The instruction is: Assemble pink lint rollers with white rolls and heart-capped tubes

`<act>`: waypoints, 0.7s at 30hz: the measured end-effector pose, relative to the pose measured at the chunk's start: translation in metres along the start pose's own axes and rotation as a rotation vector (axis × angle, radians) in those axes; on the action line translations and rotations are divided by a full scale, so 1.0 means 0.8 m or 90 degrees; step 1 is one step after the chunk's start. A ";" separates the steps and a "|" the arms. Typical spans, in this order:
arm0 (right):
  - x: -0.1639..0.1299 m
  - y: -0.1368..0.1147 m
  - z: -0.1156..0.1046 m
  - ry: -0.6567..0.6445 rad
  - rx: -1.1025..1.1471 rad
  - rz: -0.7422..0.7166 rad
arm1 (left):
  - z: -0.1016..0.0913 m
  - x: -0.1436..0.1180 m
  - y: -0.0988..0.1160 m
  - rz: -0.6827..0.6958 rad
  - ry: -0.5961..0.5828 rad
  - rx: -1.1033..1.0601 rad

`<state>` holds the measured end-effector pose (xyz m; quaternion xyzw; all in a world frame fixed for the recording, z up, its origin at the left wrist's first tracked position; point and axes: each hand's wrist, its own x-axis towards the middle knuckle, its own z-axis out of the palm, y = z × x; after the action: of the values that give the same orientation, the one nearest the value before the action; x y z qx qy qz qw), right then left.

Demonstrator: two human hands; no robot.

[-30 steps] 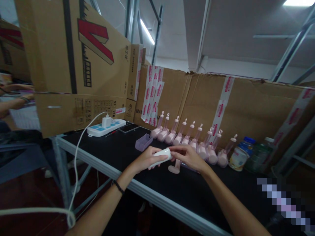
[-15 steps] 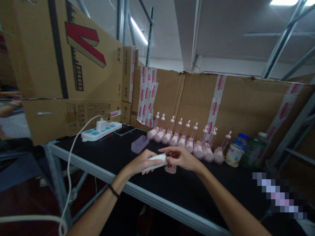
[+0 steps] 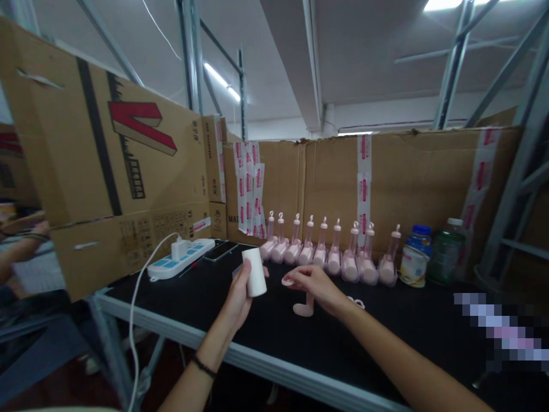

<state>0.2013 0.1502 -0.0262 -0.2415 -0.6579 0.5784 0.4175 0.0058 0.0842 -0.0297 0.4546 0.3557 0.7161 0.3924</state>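
head view: the left hand (image 3: pixel 238 298) holds a white cylinder (image 3: pixel 254 272) upright above the black bench (image 3: pixel 429 332), its grip clamped around the lower half of the body. the right hand (image 3: pixel 312 284) sits just right of it, thumb and forefinger pinched together on a small pink ring (image 3: pixel 287 281). a pink stand piece (image 3: pixel 304 306) rests on the bench directly below the right hand. a row of pink pump bottles (image 3: pixel 326 252) lines the far edge against the cardboard wall (image 3: pixel 412 189) (two jars stand at its right end). a power strip (image 3: pixel 182 258) lies far left.

risk, as a judgement: the ring is small and held only at the fingertips, so a slip could drop it onto the dark bench. the cylinder, gripped low, could tilt and knock the stand piece over.
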 end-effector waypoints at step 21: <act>-0.011 0.008 0.025 -0.077 0.139 0.047 | 0.009 0.001 -0.004 -0.023 -0.011 -0.148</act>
<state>0.1884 0.1336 -0.0341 -0.1832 -0.6057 0.6752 0.3790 0.0128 0.0869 -0.0297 0.4061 0.2751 0.7412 0.4583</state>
